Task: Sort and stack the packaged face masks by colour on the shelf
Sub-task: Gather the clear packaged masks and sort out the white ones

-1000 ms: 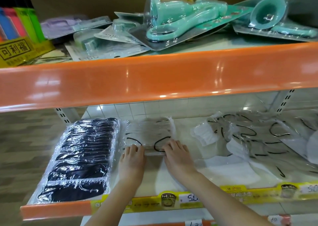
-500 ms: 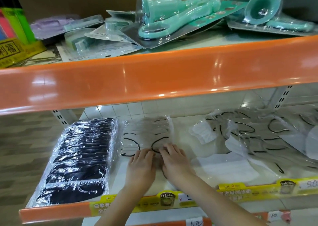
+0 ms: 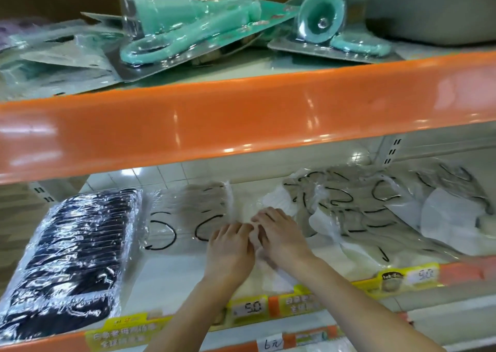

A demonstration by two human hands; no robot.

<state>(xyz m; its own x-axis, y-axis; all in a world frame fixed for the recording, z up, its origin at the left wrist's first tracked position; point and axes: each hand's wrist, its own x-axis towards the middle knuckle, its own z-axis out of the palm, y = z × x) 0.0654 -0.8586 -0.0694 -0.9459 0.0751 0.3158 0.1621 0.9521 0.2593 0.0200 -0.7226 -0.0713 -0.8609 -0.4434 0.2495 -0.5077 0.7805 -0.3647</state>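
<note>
- on the lower shelf, near the middle of its front edge, the left hand and right hand are laid side by side, palms down, on a clear-wrapped pack of white masks; whether the fingers pinch the wrap or merely press it cannot be told.
- at the left end of the shelf a stack of black masks in shiny film is laid, reaching from the front edge toward the back.
- just beside it, a stack of pale masks with black ear loops is set toward the back.
- toward the right end, loose packs of white masks are heaped untidily.
- along the front edge, yellow price labels are fixed; "5.0" is read on two, and "6元" on a white tag below. smaller print is blurred.
- on the upper shelf, teal blister-packed items are piled.
</note>
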